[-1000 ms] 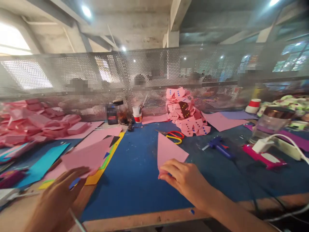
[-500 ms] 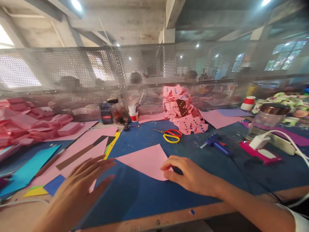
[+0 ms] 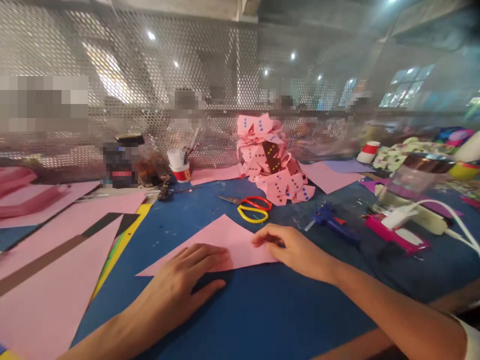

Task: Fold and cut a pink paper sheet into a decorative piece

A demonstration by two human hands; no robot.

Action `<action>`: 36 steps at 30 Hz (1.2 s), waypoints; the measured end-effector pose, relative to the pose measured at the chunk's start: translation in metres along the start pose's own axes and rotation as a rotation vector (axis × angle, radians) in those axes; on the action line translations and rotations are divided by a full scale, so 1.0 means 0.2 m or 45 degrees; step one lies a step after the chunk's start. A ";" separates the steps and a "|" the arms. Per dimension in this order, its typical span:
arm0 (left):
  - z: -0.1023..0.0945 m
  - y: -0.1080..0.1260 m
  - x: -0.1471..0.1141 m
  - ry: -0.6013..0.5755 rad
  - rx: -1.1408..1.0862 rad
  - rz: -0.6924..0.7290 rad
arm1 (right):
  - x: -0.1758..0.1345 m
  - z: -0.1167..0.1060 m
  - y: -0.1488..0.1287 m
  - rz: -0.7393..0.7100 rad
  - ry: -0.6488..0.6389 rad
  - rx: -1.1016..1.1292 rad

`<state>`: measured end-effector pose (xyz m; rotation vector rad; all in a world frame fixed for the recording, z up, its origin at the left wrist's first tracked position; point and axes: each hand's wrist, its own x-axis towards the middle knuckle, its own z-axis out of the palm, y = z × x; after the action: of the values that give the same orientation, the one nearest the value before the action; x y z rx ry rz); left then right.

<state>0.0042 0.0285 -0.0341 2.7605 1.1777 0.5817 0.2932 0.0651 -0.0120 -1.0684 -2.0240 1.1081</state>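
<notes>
A pink sheet of paper [image 3: 225,235] with a pointed left end lies on the blue table mat. Across its lower edge rests my left hand [image 3: 187,275], open, fingers stretched flat and thumb apart over the mat. At the sheet's right corner, my right hand [image 3: 281,245] has its fingers curled and closed on the paper; part of that corner is hidden beneath them. Just beyond the sheet lie scissors [image 3: 253,209] with red and yellow handles. To the right of them is a blue glue gun [image 3: 332,222].
A pile of dotted pink paper pieces [image 3: 275,160] stands behind the scissors. Larger pink sheets [image 3: 56,295] with a dark strip spread at left. A cup [image 3: 182,172] and a perforated screen [image 3: 217,90] are at the back. At right are a pink power strip [image 3: 397,235] and a jar [image 3: 416,180].
My left hand has come right and down from the air onto the pink sheet. The sheet has turned, its left point swinging nearer. The camera view has shifted.
</notes>
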 end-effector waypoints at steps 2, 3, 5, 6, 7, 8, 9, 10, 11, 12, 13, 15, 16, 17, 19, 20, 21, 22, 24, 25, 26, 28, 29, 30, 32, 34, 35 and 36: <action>0.00 -0.01 -0.01 -0.001 -0.019 0.000 | 0.00 -0.01 -0.01 0.020 0.018 0.009; 0.00 -0.01 -0.01 -0.003 -0.027 -0.004 | 0.00 -0.02 -0.01 0.040 0.001 0.018; 0.00 -0.02 -0.01 0.013 -0.042 0.005 | -0.01 -0.03 -0.02 0.073 -0.003 0.039; 0.00 -0.01 -0.01 0.026 -0.045 0.012 | -0.01 -0.04 -0.02 0.087 -0.014 0.051; 0.00 -0.01 0.00 0.034 -0.045 0.014 | -0.01 -0.04 -0.02 0.098 -0.022 0.064; -0.01 -0.01 0.00 0.037 -0.046 0.018 | -0.01 -0.05 -0.02 0.108 -0.030 0.077; -0.01 -0.01 0.00 0.047 -0.044 0.025 | -0.01 -0.05 -0.02 0.112 -0.035 0.088; -0.01 -0.01 0.01 0.047 -0.041 0.029 | -0.01 -0.05 -0.02 0.106 -0.033 0.100; -0.01 -0.01 0.01 0.050 -0.038 0.028 | -0.01 -0.05 -0.02 0.092 -0.030 0.111; -0.01 -0.01 0.01 0.055 -0.037 0.030 | -0.01 -0.05 -0.02 0.073 -0.031 0.121; -0.01 -0.01 0.01 0.065 -0.039 0.032 | -0.02 -0.05 -0.03 0.052 -0.034 0.124; -0.02 0.00 0.01 0.080 -0.044 0.035 | -0.03 -0.05 -0.04 0.006 -0.054 0.091; -0.02 0.00 0.01 0.082 -0.046 0.034 | -0.03 -0.06 -0.05 -0.032 -0.065 0.044; -0.02 0.00 0.01 0.080 -0.047 0.029 | -0.04 -0.06 -0.05 -0.088 -0.076 -0.019; -0.02 0.00 0.01 0.079 -0.045 0.018 | -0.05 -0.05 -0.05 -0.223 -0.099 -0.166; -0.02 0.00 0.01 0.086 -0.043 0.016 | -0.06 -0.05 -0.04 -0.288 -0.105 -0.233; -0.02 0.00 0.01 0.097 -0.043 0.017 | -0.06 -0.05 -0.03 -0.334 -0.107 -0.293; -0.02 0.00 0.01 0.106 -0.043 0.022 | -0.06 -0.04 -0.02 -0.363 -0.095 -0.345; -0.02 0.01 0.01 0.110 -0.039 0.038 | -0.06 -0.04 0.00 -0.384 -0.047 -0.412; -0.03 0.01 0.01 0.107 -0.036 0.048 | -0.05 -0.04 0.01 -0.387 -0.019 -0.425; -0.03 0.01 0.01 0.103 -0.031 0.060 | -0.05 -0.04 0.01 -0.385 0.000 -0.423; -0.04 0.02 0.01 0.094 -0.020 0.073 | -0.04 -0.04 0.02 -0.381 0.015 -0.399; -0.04 0.02 0.01 0.092 -0.015 0.072 | -0.04 -0.04 0.02 -0.382 0.018 -0.387; -0.04 0.02 0.00 0.091 -0.012 0.071 | -0.04 -0.04 0.02 -0.387 0.024 -0.377; -0.05 0.02 0.00 0.093 -0.008 0.066 | -0.04 -0.04 0.02 -0.400 0.049 -0.368; -0.04 0.02 0.00 0.102 -0.004 0.071 | -0.04 -0.04 0.02 -0.409 0.082 -0.365; -0.04 0.01 0.00 0.102 -0.003 0.072 | -0.04 -0.04 0.01 -0.410 0.096 -0.363; -0.04 0.01 0.00 0.102 -0.002 0.069 | -0.04 -0.05 0.01 -0.409 0.105 -0.361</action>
<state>0.0027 0.0258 -0.0270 2.7997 1.1205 0.7051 0.3049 0.0635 -0.0107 -0.8620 -2.2321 0.6177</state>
